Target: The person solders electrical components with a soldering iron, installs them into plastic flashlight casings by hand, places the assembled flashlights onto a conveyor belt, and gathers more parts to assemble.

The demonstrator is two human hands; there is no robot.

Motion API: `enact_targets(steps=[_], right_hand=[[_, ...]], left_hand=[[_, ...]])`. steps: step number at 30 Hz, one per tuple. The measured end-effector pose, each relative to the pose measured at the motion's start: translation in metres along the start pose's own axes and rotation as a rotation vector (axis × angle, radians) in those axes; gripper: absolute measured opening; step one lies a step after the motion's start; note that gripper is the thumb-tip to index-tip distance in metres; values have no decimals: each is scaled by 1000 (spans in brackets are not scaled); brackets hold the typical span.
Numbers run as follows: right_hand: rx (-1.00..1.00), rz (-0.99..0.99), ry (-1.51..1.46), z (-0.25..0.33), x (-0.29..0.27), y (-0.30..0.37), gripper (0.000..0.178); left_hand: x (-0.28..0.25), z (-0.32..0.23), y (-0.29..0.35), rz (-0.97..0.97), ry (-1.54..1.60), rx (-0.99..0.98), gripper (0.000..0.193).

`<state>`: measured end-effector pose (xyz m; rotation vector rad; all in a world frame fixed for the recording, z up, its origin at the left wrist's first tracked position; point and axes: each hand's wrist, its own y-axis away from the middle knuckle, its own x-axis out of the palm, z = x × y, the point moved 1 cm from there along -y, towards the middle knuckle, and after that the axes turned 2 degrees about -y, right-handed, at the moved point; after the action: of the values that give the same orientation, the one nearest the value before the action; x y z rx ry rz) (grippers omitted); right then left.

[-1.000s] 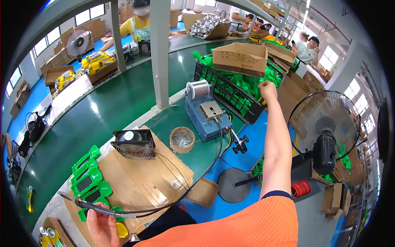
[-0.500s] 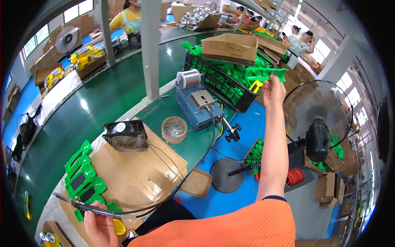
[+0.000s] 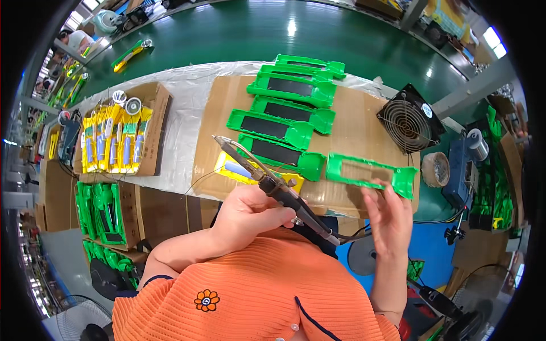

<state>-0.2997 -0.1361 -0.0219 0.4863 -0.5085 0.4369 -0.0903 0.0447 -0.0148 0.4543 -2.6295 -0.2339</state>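
Note:
My left hand [image 3: 242,219] is closed around a soldering iron [image 3: 293,200], whose tip points up and to the far left over the cardboard sheet. A green plastic housing [image 3: 405,181] with a long opening is pinched in the fingers of my right hand [image 3: 389,219], at the right part of the sheet. Left of it lie several green housings [image 3: 311,165] with black panels, in a staggered row. Under the iron, partly hidden by it and my left hand, sits a yellow housing [image 3: 294,181] with a blue cylinder in it.
The brown cardboard sheet [image 3: 352,128] covers the bench in front of me. A black fan [image 3: 408,120], a round solder tub [image 3: 435,169] and a blue soldering unit [image 3: 459,170] stand right. A box [image 3: 160,133] of yellow units is left; green parts fill a lower box [image 3: 129,213].
My right hand has come from the crate at the right to the cardboard sheet, bringing the green housing. The soldering iron is now over the sheet's middle. The view has turned left.

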Motion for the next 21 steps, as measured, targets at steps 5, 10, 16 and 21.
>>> enact_targets(steps=[5, 10, 16, 21], right_hand=[[61, 53, -2, -17, 28, -23, 19], [133, 63, -30, -26, 41, -32, 21], [268, 61, -276, -37, 33, -43, 11], [189, -6, -357, -32, 24, -47, 13]], left_hand=[[-11, 4, 10, -9, 53, -51, 26], [-16, 6, 10, -8, 83, -90, 26], [-13, 6, 5, -16, 80, -75, 25], [-12, 5, 3, -14, 102, -79, 24]])
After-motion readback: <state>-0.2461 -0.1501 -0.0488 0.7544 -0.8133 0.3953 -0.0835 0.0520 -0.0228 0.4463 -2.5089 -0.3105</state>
